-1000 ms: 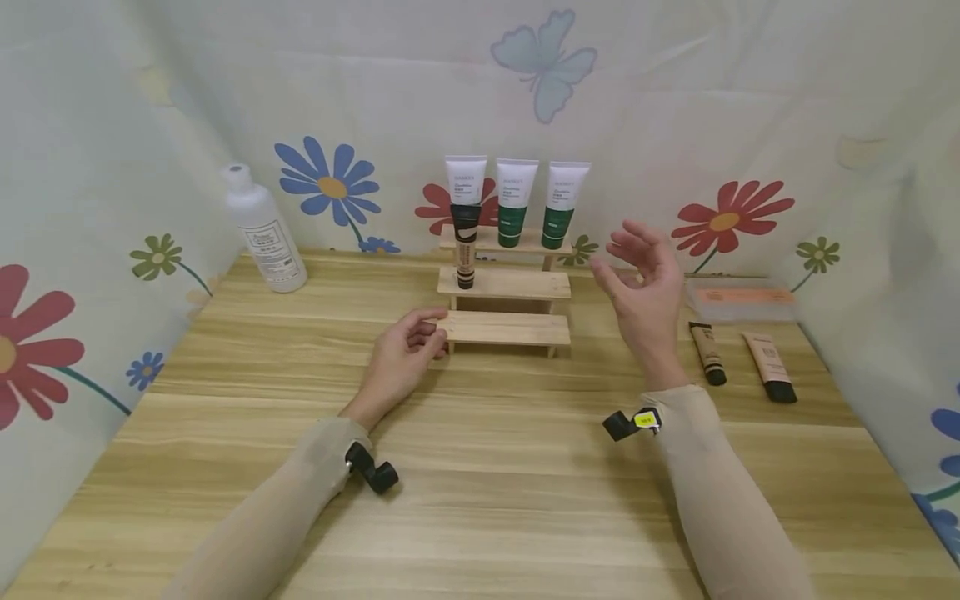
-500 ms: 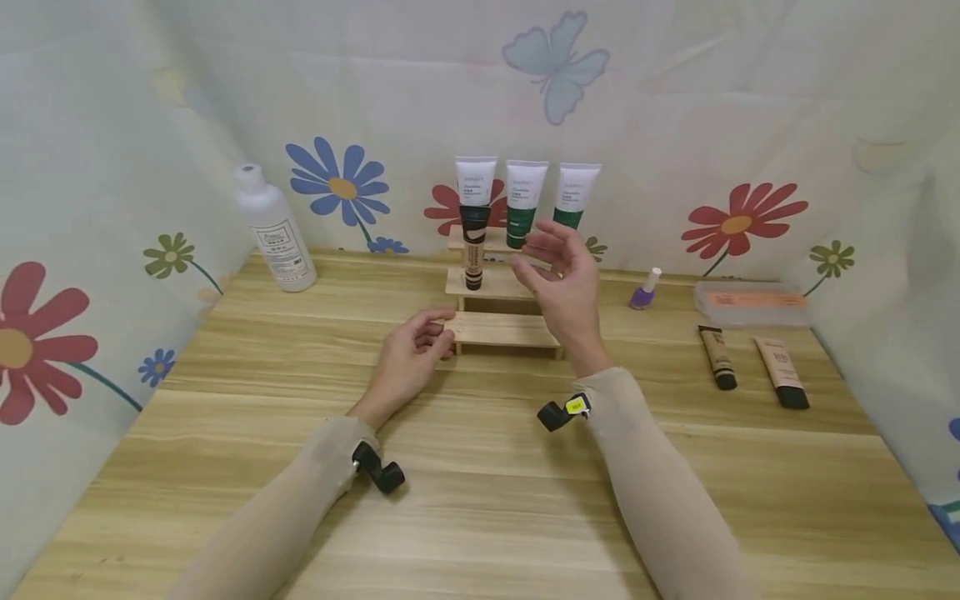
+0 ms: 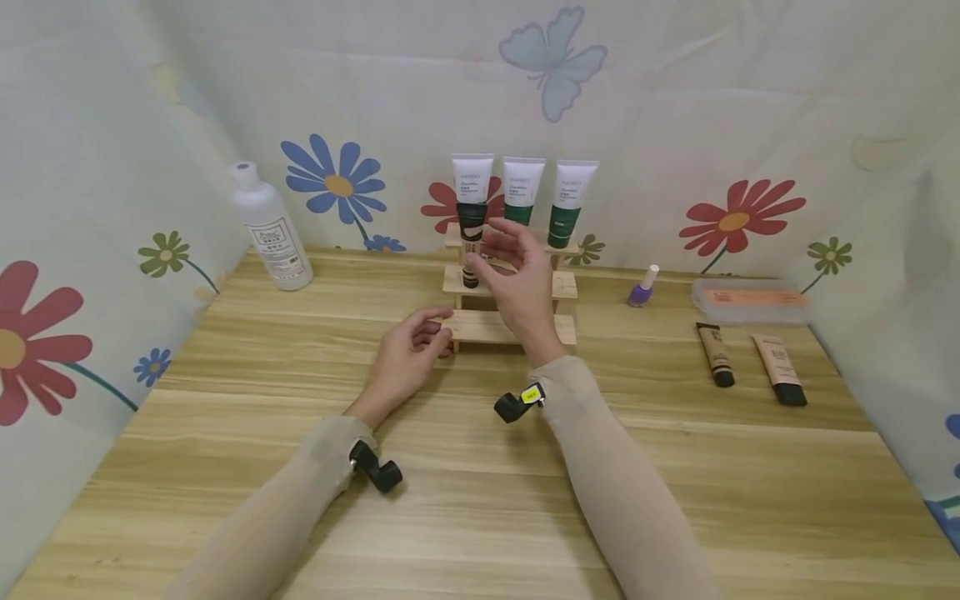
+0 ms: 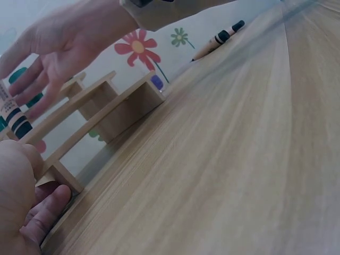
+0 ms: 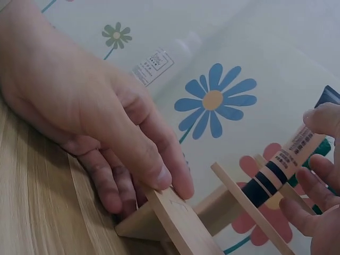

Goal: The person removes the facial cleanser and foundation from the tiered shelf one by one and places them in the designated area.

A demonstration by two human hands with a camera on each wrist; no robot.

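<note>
A three-step wooden display stand [image 3: 517,327] stands upright near the back of the table. My left hand [image 3: 406,358] pinches the left end of its lowest step, with the thumb on top in the right wrist view. On the middle step a beige tube with black ends [image 5: 287,155] stands cap down. My right hand [image 3: 522,287] is beside this tube, fingers spread and loosely bent, thumb overlapping it; I cannot tell whether they touch. Three white-and-green tubes [image 3: 573,200] stand in a row on the top step, the middle one partly hidden by my right hand.
A white bottle [image 3: 270,229] stands at the back left. Right of the stand are a purple nail polish bottle [image 3: 642,287], a small tan tube [image 3: 716,354], a pink-beige tube [image 3: 780,368] lying flat and a clear plastic box [image 3: 753,302]. A flowered curtain [image 3: 420,75] encloses the table.
My right hand has moved left, from right of the stand to the beige tube, uncovering the nail polish bottle. My left hand keeps its hold on the stand.
</note>
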